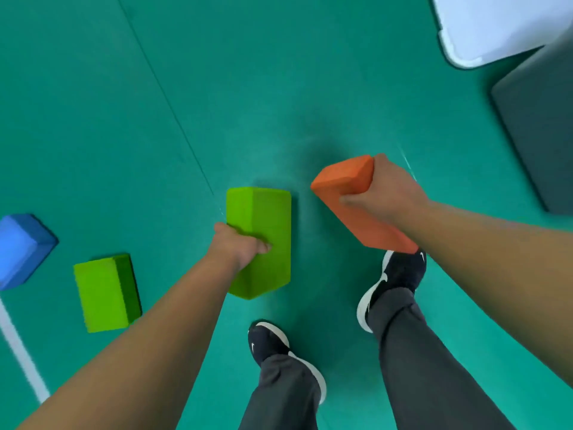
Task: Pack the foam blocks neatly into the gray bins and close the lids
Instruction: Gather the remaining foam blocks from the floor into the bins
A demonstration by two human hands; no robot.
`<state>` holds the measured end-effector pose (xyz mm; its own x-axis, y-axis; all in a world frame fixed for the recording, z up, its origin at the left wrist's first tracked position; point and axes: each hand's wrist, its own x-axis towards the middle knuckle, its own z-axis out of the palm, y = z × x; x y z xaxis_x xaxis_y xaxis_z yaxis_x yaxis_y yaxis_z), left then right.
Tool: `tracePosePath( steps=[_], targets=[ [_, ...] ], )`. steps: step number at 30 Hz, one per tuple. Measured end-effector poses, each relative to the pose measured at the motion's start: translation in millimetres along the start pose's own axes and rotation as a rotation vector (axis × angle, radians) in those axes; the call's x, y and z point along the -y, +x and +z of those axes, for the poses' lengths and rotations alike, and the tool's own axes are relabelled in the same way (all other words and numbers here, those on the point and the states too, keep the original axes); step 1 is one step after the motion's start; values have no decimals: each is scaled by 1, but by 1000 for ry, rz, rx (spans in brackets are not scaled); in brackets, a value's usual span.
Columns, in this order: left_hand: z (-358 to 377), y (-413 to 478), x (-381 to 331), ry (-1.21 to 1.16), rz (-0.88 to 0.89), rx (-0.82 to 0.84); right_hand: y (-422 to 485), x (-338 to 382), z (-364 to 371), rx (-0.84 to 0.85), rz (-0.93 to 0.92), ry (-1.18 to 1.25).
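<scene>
Your left hand point(240, 248) grips one green foam block point(263, 218); your right hand point(386, 193) grips the single orange block point(344, 181), both above the green floor point(279, 72). Four blocks counted: a second green point(102, 293) and one blue point(18, 246) lie left. One dark gray bin point(542, 119) stands far right, its white lid point(496, 23) beside it.

White swoosh logo point(384, 278) on each black shoe point(404, 268)
</scene>
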<state>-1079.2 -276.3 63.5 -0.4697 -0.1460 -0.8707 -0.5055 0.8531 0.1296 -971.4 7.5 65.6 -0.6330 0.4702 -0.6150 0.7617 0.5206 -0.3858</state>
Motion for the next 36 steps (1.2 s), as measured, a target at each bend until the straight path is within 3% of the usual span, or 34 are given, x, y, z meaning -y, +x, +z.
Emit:
tracePosePath(
  steps=[6, 10, 16, 21, 25, 28, 30, 32, 35, 36],
  targets=[
    [73, -55, -164, 171, 236, 30, 17, -96, -107, -147, 104, 138],
    [129, -107, -269, 233, 412, 56, 8, -152, -183, -288, 165, 358],
    [205, -205, -387, 100, 823, -15, -28, -231, -294, -565, 267, 607],
    [273, -264, -455, 0, 1039, 126, -56, -301, -365, -832, 407, 791],
    [320, -281, -493, 57, 1161, 261, -67, -359, -387, -928, 549, 823],
    [359, -282, -523, 268, 1132, 259, -62, -395, -387, -885, 605, 798],
    [378, -274, -544, 489, 1061, 127, -54, -414, -378, -714, 795, 711],
    [381, -262, -547, 565, 1035, 114, -53, -428, -359, -463, 972, 575],
    [390, -257, -530, 1067, 1073, 168, -56, -424, -331, -293, 920, 519],
    [388, -253, -528, 1101, 1091, 188, -56, -417, -323, -293, 874, 481]
  ],
)
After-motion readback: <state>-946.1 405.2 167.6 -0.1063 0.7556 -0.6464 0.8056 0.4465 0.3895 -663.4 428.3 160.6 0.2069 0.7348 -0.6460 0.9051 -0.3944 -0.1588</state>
